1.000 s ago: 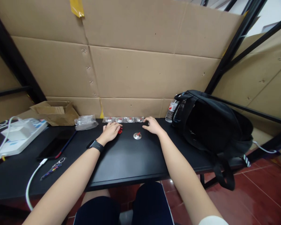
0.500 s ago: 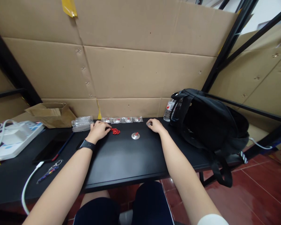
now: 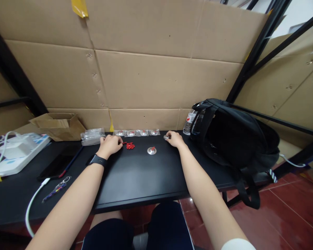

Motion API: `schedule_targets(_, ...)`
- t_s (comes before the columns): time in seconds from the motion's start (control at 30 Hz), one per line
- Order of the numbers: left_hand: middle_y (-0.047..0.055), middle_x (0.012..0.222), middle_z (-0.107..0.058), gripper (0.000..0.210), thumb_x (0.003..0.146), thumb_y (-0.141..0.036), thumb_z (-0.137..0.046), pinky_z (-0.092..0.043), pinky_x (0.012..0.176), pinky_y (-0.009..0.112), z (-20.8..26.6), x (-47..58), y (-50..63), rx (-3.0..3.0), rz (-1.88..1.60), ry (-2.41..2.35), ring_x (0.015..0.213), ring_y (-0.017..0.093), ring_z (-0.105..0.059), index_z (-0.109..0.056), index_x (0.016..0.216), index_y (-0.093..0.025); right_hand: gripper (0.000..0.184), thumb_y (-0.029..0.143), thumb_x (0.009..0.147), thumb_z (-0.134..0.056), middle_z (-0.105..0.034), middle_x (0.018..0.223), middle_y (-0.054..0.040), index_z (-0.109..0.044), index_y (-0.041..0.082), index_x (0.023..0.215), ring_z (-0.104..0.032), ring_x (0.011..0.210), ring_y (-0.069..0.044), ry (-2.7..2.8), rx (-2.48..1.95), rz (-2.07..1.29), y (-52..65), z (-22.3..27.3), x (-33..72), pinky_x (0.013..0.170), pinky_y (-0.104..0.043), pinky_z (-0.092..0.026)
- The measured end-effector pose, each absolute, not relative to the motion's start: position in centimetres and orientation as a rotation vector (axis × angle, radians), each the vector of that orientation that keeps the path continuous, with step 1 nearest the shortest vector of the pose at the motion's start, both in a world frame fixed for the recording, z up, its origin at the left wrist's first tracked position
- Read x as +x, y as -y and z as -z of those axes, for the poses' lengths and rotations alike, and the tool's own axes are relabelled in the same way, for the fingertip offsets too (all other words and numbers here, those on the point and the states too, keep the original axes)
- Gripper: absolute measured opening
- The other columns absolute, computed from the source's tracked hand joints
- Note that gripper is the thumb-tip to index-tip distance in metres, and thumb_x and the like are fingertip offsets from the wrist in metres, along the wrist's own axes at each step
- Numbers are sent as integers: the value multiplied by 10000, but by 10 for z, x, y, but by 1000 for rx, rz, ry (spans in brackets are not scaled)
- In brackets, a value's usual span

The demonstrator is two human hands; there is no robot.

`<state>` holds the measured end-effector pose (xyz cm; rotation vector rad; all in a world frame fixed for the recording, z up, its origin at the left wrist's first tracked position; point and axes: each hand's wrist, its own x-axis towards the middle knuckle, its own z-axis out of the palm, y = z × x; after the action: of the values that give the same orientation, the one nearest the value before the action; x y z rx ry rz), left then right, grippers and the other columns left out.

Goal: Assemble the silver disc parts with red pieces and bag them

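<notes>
At the left of the small red pieces [image 3: 130,146], my left hand [image 3: 110,146] is closed, its fingertips pinching one thin red piece [image 3: 124,142]. They lie in a loose pile on the black table [image 3: 143,177]. My right hand [image 3: 175,140] grips a small silvery disc [image 3: 166,137] by its edge; part of it is hidden by the fingers. Between the hands lies another round silvery disc [image 3: 151,151], domed in the middle with a red piece on top. Behind, several similar discs in clear bags [image 3: 131,133] form a row along the cardboard.
A black backpack [image 3: 237,135] and a water bottle [image 3: 188,122] stand on the right. To the left are clear plastic bags [image 3: 93,136], a brown paper bag [image 3: 65,128], a phone [image 3: 58,161], a keychain [image 3: 56,189] and a white power strip [image 3: 18,161]. Cardboard [image 3: 146,80] walls the back.
My left hand has drawn slightly away from the red pile, and one red piece now shows at its fingertips. My right hand still holds the disc, now turned to show more of it.
</notes>
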<state>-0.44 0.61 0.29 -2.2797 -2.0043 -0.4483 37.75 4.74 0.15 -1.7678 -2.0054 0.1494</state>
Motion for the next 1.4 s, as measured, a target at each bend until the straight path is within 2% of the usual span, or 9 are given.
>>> schedule_targets(0.1,85,1015,-760,162,767,-331,-632,-335,904,512,-6,-7,-2,-2218,423,2033,1080,376,-567,-756,857,-277,197,226,792,-700,-753,1072,-35,-684,276,982,-660,1028,-240,1993,-1773,-123,-46,-4,376,857,-336,-438)
schedule_targets(0.2,70,1033,-761,159,801,-330,-609,-333,906,496,-6,-8,-1,-2259,424,2022,1083,362,-574,-756,843,-286,206,222,779,-706,-753,1061,-29,-684,274,977,-664,1019,-234,1974,-1708,-118,-46,-4,373,863,-340,-451)
schedule_targets(0.33,68,1001,-765,168,856,-311,-574,-328,904,477,-7,-4,-1,-2283,422,2026,1078,340,-591,-724,795,-267,211,203,750,-711,-756,962,-23,-682,236,956,-685,845,-181,1937,-1458,-238,-44,-6,364,799,-289,-493)
schedule_targets(0.47,48,997,-769,193,942,-334,-492,-342,916,449,-14,10,5,-2292,687,2018,1033,292,-639,-667,927,-253,235,296,737,-735,-747,931,-21,-675,218,951,-683,755,-157,1864,-1180,-361,-33,-12,342,753,-272,-524)
schedule_targets(0.63,17,1071,-768,205,931,-365,-576,-398,907,393,-27,39,21,-2341,1103,1878,1007,242,-664,-665,1089,-270,300,307,713,-755,-747,982,-25,-662,231,987,-717,862,-184,1841,-956,-554,-12,-20,305,717,-268,-536)
schedule_targets(0.8,11,1121,-756,160,937,-362,-603,-385,996,415,-26,59,29,-2374,1259,1728,1167,254,-601,-738,985,-292,377,263,700,-764,-737,1099,-42,-634,236,1053,-732,943,-198,1828,-818,-732,6,-23,280,693,-253,-535)
schedule_targets(1.03,41,1226,-656,146,927,-347,-628,-349,1009,465,-25,70,36,-2374,1303,1647,1211,273,-539,-758,920,-280,355,264,728,-763,-722,1150,-49,-636,244,1059,-725,1006,-210,1794,-743,-771,19,-22,263,726,-264,-550)
schedule_targets(1.23,60,1215,-638,147,922,-350,-636,-353,988,482,-25,72,39,-2325,1275,1613,1223,304,-481,-764,901,-280,268,284,734,-773,-727,1154,-51,-632,236,957,-728,1015,-219,1776,-745,-827,23,-24,261,702,-256,-553)
schedule_targets(1.4,63,1212,-623,148,930,-328,-618,-356,985,473,-24,72,39,-2295,1304,1608,1202,296,-482,-759,941,-281,283,262,717,-785,-726,1167,-55,-621,237,946,-725,1020,-220,1786,-710,-848,22,-24,261,718,-267,-556)
